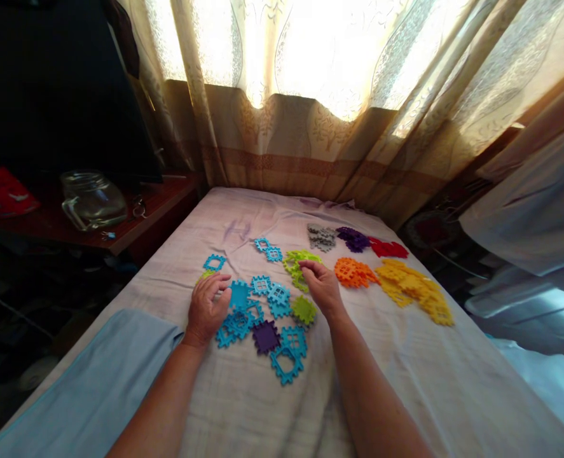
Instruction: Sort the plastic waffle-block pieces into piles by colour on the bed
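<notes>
My left hand [208, 310] rests at the left edge of a loose group of blue interlocking tiles [240, 294], its fingers loosely stretched and apart, nothing seen in it. A green tile peeks out behind its fingers, below a single blue frame tile [214, 262]. Over the right side of a small green tile pile [295, 259] is my right hand [323, 289], thumb and fingers drawn together; whatever they hold, if anything, is hidden. A lone green tile [304, 310] and a dark purple tile [266, 337] lie among the blue ones.
Sorted piles of grey [322, 236], purple [353, 239], red [387, 247], orange [355, 272] and yellow tiles [412, 286] lie to the right on the sheet. A blue cloth [105, 375] covers the left front. A glass jug [93, 200] stands on the side desk [167, 207].
</notes>
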Tool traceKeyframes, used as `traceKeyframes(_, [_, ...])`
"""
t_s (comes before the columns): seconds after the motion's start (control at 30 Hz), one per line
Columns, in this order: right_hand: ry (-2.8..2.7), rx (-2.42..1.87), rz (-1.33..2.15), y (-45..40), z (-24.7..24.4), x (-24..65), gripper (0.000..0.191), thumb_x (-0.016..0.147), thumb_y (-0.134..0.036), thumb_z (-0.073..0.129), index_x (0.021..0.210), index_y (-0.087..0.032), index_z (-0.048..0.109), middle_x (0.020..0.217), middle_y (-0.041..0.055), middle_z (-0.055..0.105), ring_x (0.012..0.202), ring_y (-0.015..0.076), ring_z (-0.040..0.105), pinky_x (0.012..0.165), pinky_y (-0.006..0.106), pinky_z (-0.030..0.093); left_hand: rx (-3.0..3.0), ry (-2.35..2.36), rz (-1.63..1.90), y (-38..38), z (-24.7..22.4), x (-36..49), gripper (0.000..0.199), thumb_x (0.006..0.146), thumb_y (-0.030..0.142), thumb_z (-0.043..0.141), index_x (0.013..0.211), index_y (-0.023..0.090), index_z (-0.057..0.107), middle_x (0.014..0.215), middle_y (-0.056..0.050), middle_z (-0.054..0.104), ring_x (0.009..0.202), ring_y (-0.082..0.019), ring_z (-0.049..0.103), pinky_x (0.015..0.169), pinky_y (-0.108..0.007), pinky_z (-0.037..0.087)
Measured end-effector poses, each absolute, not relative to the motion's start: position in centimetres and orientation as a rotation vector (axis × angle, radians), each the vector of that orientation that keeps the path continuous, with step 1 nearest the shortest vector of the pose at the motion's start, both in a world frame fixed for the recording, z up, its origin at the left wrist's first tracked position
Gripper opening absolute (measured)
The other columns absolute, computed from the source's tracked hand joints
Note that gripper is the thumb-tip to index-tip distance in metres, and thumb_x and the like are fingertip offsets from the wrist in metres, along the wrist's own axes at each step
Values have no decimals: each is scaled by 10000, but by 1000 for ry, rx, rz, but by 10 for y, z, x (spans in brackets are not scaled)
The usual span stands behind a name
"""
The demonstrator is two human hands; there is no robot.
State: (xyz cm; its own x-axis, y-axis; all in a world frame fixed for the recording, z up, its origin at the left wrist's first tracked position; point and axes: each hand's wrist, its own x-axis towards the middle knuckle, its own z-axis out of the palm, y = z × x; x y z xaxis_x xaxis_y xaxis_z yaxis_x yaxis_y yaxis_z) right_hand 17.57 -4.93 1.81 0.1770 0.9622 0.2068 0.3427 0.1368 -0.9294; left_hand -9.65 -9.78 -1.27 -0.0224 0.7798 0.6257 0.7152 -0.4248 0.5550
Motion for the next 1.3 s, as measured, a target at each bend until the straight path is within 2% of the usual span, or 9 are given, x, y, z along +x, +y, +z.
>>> traceKeyframes(0.17, [-1825,-1692,745,-64,36,206,293,767,-433,600,891,-212,747,856,37,750,781,199,673,753,320,506,2176,1793,1376,-103,-10,-94,230,876,293,455,710,230,601,998,-47,742,1055,-227,644,1072,-465,377])
traceKeyframes(0.23, [-2057,-1872,743,-75,47,208,336,742,-440,673,989,-225,745,976,60,750,868,223,679,797,332,498,2209,1851,1332,-105,-10,-93,237,882,304,459,720,232,617,1015,-40,744,1090,-241,633,1099,-496,325])
traceKeyframes(0.3, [-2209,-2013,712,-85,56,200,499,722,-451,718,1167,-227,695,1105,91,725,967,250,672,841,346,490,2238,1893,1315,-107,-10,-96,260,895,335,456,731,233,630,1033,-45,742,1118,-251,621,1107,-503,305])
traceKeyframes(0.37, [-2319,-2086,646,-92,62,186,598,715,-428,736,1268,-224,637,1184,113,696,1051,273,654,875,355,481,2218,1973,1332,-106,-10,-104,288,911,358,436,761,226,643,1052,-68,737,1117,-255,619,1086,-486,333])
traceKeyframes(0.47, [-2402,-2096,553,-96,65,170,565,727,-376,723,1260,-211,635,1216,130,676,1102,292,635,887,359,476,2100,2196,1334,-104,-11,-116,301,912,361,418,849,199,663,1086,-123,721,1088,-269,625,1012,-458,407])
traceKeyframes(0.57, [-2412,-2055,504,-95,65,171,528,753,-366,691,1252,-202,636,1199,133,679,1088,293,640,891,368,478,2014,2414,1155,-104,-12,-119,326,877,386,473,1021,174,675,1231,-160,662,1212,-322,550,1052,-507,366])
traceKeyframes(0.73, [-2183,-1957,294,-84,60,197,569,795,-368,640,1326,-176,566,1259,139,650,1157,278,603,972,385,453,1892,2576,766,-109,-13,-107,515,860,449,500,1249,125,594,1423,-199,518,1364,-368,396,1125,-589,244])
traceKeyframes(0.97, [-1830,-1769,19,-57,32,211,514,803,-341,638,1276,-152,571,1212,153,649,1105,281,601,969,412,458,1856,2586,748,-106,-18,-110,524,860,479,505,1263,150,566,1425,-220,503,1368,-385,384,1094,-629,271])
traceKeyframes(1.3, [-1798,-1720,20,-50,16,216,385,818,-323,619,1180,-192,640,1182,122,648,1080,257,589,958,393,459,1826,2580,756,-105,-20,-114,442,856,450,513,1173,154,599,1413,-222,507,1354,-361,402,1086,-601,293])
